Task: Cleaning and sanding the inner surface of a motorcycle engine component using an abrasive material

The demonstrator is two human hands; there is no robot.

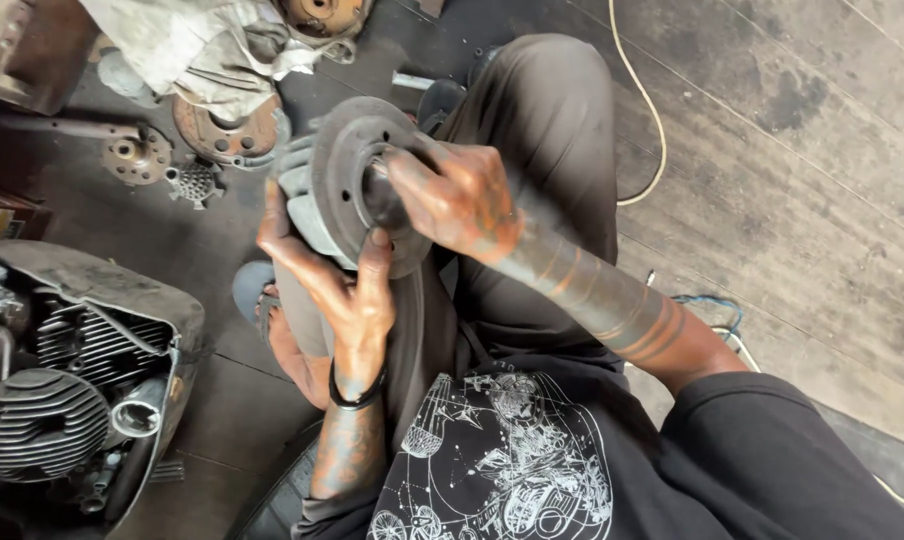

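Grip: the left hand (pixel 337 290) grasps the round, dark grey metal hub disc with a raised rim (pixel 357 185) from below, thumb pressed on its face near the centre and fingers wrapped behind the pale grey cast body at its back. The right hand (pixel 462 200) is clenched on the dark central boss of the same disc, fingertips closed around it from the upper right. Both hands and forearms are heavily smeared with oil and rust-coloured grime.

Location: the disc is held off the floor, above the person's raised knee in dark trousers (pixel 547 120), roughly midway between the left and right edges of the worn grey concrete floor (pixel 792 150) in view.

Step in hand, by judgement: the centre piece is being worked, turned or pulled, while the other hand steadies the part. The next move appears to call for a firm counter-hold from the left hand and a twist or straight pull along the hub axis from the right; oily fingers make slipping likely.

Orientation: the disc face is turned towards the camera and slightly rightward. Its axis runs from the lower right, at the boss, back towards the upper left, tilted rather than upright.

Surroundings: a finned grey engine block (pixel 42 410) stands at the floor's lower left corner, a rusty round brake plate (pixel 227 130) and a small toothed sprocket (pixel 194 182) lie near the upper left, and a pale cable (pixel 652 130) crosses the floor on the right.
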